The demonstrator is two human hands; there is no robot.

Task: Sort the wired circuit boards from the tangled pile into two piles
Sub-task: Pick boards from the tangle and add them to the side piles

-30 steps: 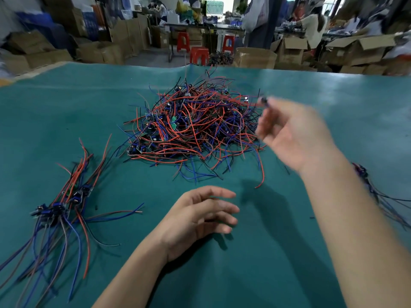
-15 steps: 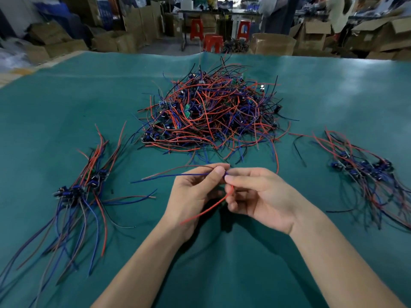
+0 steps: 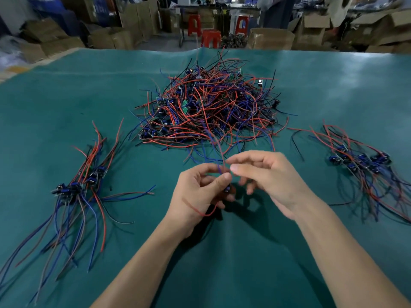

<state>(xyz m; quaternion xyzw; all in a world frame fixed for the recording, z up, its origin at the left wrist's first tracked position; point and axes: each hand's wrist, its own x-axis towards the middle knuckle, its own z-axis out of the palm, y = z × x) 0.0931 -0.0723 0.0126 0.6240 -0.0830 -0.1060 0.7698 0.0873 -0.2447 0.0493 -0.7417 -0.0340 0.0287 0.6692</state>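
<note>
Red and blue wires rise from the board (image 3: pixel 226 188) pinched in the left hand (image 3: pixel 200 192), in front of the tangle (image 3: pixel 209 110). The right hand (image 3: pixel 264 174) hovers beside it with loose fingers, holding nothing. Draw the leads straight and clear of the tangle before laying the board on the left pile (image 3: pixel 75 185) or right pile (image 3: pixel 360 161) on the tabletop (image 3: pixel 222 263). Cardboard boxes (image 3: pixel 271 38) stand behind; their contents cannot be seen.

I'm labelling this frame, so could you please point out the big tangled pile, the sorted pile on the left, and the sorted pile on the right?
tangled pile (image 3: pixel 209 112), head view, middle of the heap.
left pile (image 3: pixel 89 176), head view, its clustered boards.
right pile (image 3: pixel 360 160), head view, its clustered boards.
</note>
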